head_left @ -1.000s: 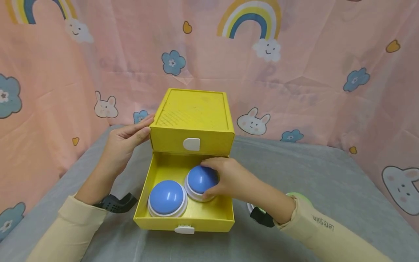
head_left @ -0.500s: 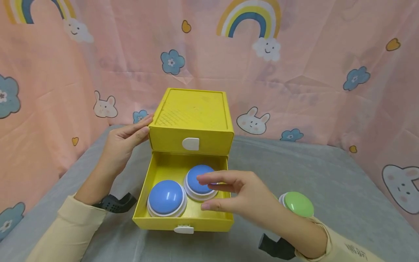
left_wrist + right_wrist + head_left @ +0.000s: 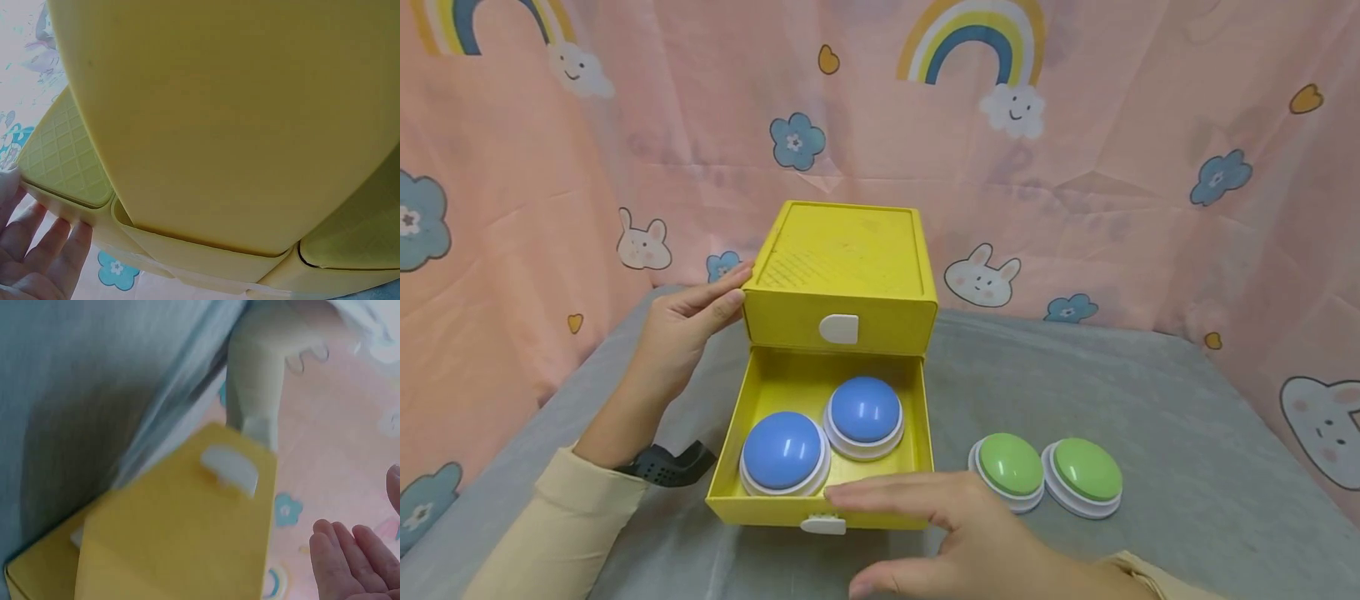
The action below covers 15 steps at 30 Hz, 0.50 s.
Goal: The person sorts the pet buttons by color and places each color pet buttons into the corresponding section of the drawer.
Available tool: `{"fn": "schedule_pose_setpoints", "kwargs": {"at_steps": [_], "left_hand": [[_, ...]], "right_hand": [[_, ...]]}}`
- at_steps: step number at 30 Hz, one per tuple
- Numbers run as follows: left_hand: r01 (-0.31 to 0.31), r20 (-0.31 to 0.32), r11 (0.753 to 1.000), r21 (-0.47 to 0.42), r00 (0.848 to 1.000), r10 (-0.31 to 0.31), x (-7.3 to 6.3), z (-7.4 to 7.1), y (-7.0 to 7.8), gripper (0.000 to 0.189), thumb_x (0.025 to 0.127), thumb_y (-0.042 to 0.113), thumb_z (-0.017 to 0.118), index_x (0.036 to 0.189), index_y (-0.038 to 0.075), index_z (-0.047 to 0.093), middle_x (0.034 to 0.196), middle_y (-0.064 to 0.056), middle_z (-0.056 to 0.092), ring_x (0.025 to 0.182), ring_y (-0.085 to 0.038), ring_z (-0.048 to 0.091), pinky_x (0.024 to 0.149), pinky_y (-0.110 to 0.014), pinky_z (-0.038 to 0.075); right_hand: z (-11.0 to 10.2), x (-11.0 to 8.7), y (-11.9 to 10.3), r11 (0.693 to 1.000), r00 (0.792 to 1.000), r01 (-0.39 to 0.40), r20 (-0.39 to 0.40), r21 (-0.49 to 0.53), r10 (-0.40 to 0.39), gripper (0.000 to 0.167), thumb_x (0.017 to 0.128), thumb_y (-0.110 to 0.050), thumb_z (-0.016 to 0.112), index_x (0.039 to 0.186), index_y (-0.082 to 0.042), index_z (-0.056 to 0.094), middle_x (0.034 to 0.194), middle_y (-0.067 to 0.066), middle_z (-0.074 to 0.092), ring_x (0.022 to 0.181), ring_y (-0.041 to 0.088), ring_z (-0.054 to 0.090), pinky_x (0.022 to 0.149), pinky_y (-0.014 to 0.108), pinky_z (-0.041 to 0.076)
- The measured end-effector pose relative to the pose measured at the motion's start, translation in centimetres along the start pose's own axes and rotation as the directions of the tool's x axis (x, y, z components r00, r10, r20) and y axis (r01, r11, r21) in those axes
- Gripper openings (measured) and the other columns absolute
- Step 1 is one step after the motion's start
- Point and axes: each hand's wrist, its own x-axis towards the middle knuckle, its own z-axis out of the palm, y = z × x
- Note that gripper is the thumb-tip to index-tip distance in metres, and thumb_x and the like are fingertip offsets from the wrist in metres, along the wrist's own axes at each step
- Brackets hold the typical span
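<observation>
A yellow two-drawer box (image 3: 850, 250) stands on the table with its lower drawer (image 3: 880, 475) pulled out. Two blue domed push buttons with white bases, one at front left (image 3: 782, 450) and one behind it to the right (image 3: 865, 408), sit inside that drawer. My left hand (image 3: 673, 342) rests its extended fingers against the box's left side; the left wrist view shows its fingertips (image 3: 81, 231) at a textured yellow panel. My right hand (image 3: 977, 533) is held empty by the drawer's front edge, thumb and fingers apart, overlapping the drawer's right front corner in the head view.
Two green domed buttons, a nearer-left one (image 3: 1011, 462) and another right of it (image 3: 1087, 469), lie side by side right of the drawer. White pull tabs mark the upper (image 3: 838, 329) and lower (image 3: 823, 525) drawer fronts. A pink patterned cloth (image 3: 1112, 192) hangs behind the grey-covered table (image 3: 1060, 383).
My right hand has let go of the rear blue button, withdrawn from the drawer and moved down toward the front edge. Both green buttons have come into view. The left hand has stayed put.
</observation>
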Motion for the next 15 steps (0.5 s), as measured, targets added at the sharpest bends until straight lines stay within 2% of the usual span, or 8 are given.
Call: {"fn": "schedule_pose_setpoints", "kwargs": {"at_steps": [2,4,7,9,10,12,15], "left_hand": [[-0.002,-0.001,1.0,0.0,1.0,0.002,0.0,0.0,0.0,0.041,0.097,0.023,0.064,0.136,0.007,0.061,0.144,0.002,0.058,0.135,-0.006,0.052,0.096,-0.017,0.053],[-0.004,0.0,1.0,-0.001,1.0,0.004,0.1,0.0,0.1,0.041,0.097,0.023,0.064,0.136,0.008,0.061,0.145,0.001,0.057,0.135,-0.006,0.052,0.095,-0.016,0.054],[-0.007,-0.002,1.0,0.005,1.0,0.007,0.1,0.0,0.0,0.041,0.098,0.022,0.064,0.136,0.008,0.061,0.145,-0.001,0.056,0.135,-0.007,0.052,0.095,-0.016,0.054],[-0.007,-0.001,1.0,0.01,1.0,0.007,0.0,0.0,0.0,0.041,0.098,0.023,0.064,0.136,0.008,0.061,0.145,-0.001,0.056,0.136,-0.007,0.052,0.095,-0.016,0.053],[-0.007,-0.001,1.0,0.01,1.0,0.007,0.0,0.0,0.0,0.041,0.098,0.023,0.064,0.136,0.008,0.061,0.145,-0.001,0.056,0.136,-0.008,0.051,0.095,-0.016,0.053],[-0.005,0.0,1.0,0.007,1.0,0.005,0.0,-0.1,0.0,0.041,0.098,0.023,0.064,0.136,0.007,0.061,0.145,0.0,0.057,0.137,-0.008,0.051,0.095,-0.016,0.053],[-0.007,0.002,1.0,0.0,1.0,0.007,0.0,-0.1,-0.1,0.042,0.098,0.022,0.064,0.136,0.007,0.06,0.144,0.001,0.057,0.136,-0.008,0.052,0.095,-0.016,0.053]], "right_hand": [[0.3,-0.4,0.2,0.998,0.997,0.059,0.054,-0.036,-0.057,0.051,0.087,-0.015,0.077,0.135,-0.008,0.062,0.132,0.006,0.068,0.121,0.012,0.065,0.098,0.03,0.057],[0.6,-0.7,0.5,0.999,0.994,0.036,0.107,0.005,-0.036,0.054,0.088,-0.016,0.076,0.138,-0.008,0.059,0.136,0.005,0.065,0.124,0.012,0.062,0.1,0.029,0.056],[1.0,-1.1,0.8,0.987,0.983,-0.102,0.166,0.124,0.08,0.055,0.088,-0.017,0.076,0.139,-0.01,0.058,0.14,0.004,0.062,0.128,0.009,0.058,0.103,0.026,0.053],[1.3,-1.4,1.0,0.946,0.965,-0.218,0.198,0.239,0.172,0.053,0.089,-0.016,0.075,0.139,-0.01,0.058,0.142,0.005,0.061,0.13,0.008,0.056,0.103,0.022,0.051],[1.5,-1.5,1.1,0.933,0.96,-0.242,0.203,0.266,0.192,0.053,0.089,-0.015,0.076,0.138,-0.009,0.059,0.141,0.007,0.061,0.13,0.007,0.056,0.104,0.021,0.051],[1.8,-1.7,1.3,0.887,0.942,-0.315,0.226,0.337,0.248,0.051,0.089,-0.012,0.075,0.138,-0.008,0.059,0.141,0.01,0.06,0.13,0.005,0.055,0.105,0.019,0.049],[2.4,-1.9,1.7,0.84,0.912,-0.397,0.259,0.37,0.317,0.048,0.091,-0.011,0.073,0.137,-0.006,0.06,0.14,0.013,0.061,0.126,0.003,0.056,0.103,0.017,0.049]]}}
